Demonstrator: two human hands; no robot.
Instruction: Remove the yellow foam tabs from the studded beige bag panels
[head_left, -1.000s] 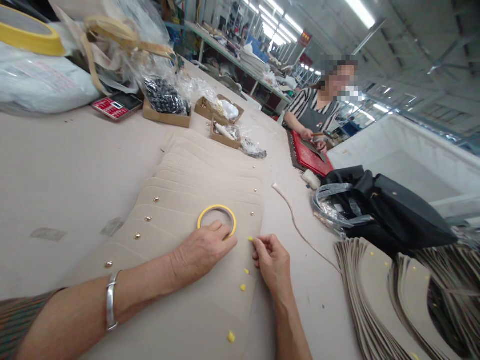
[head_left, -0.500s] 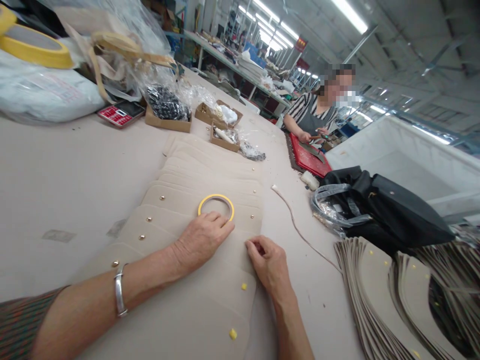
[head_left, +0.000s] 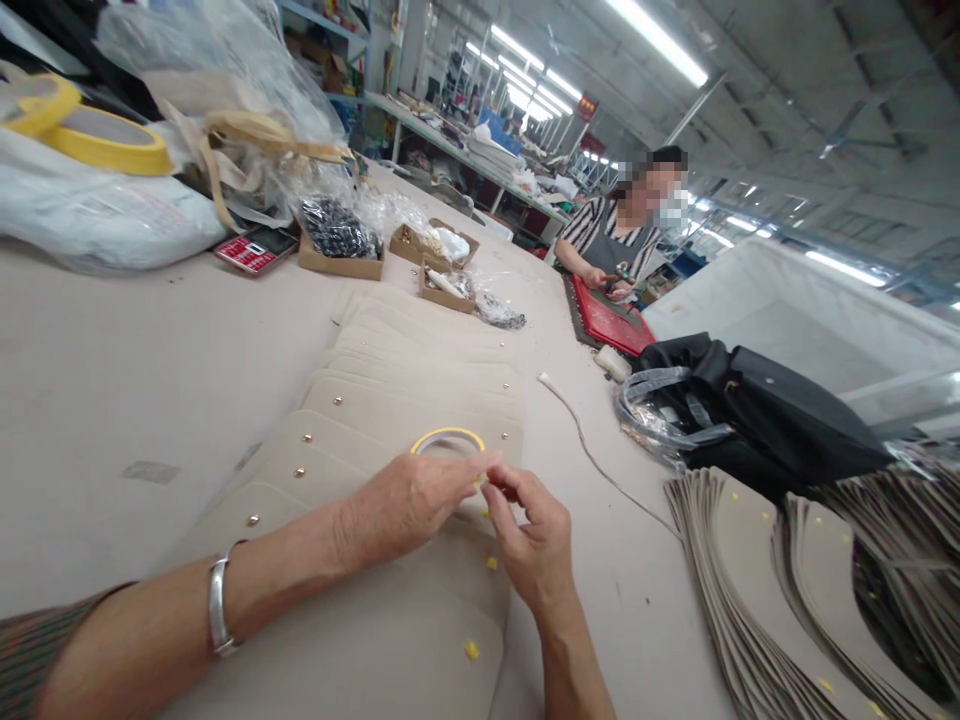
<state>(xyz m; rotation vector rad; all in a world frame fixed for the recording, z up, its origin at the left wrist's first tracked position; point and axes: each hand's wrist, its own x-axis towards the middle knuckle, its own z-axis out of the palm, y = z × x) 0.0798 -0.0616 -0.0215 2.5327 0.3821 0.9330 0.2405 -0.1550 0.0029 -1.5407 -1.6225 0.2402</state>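
Observation:
A roll of yellow tape (head_left: pixel 448 434) is held in my left hand (head_left: pixel 412 500), whose fingers reach over its near side. My right hand (head_left: pixel 536 530) meets the left fingertips at the roll, thumb and forefinger bent together; what lies between them is too small to make out. Both hands are over overlapping beige panels (head_left: pixel 360 620), laid out in a long row. Small metal studs (head_left: pixel 253 520) run along the panels' left side. Yellow tape pieces (head_left: pixel 471 651) stick near the right edge of the closest panels.
Fanned stacks of beige panels (head_left: pixel 739 570) and a black bag (head_left: pixel 795 410) lie at right. A thin cord (head_left: pixel 592 455) crosses the table. Small cardboard boxes (head_left: pixel 341 265), a calculator (head_left: pixel 255 250) and more tape rolls (head_left: pixel 112 140) sit farther back. A co-worker (head_left: pixel 611 240) works at a red board (head_left: pixel 611 318).
The tape roll has come nearer and tilted up in my left hand. My left fingers have stretched toward the right hand, and the fingertips now meet. A yellow piece shows beneath them.

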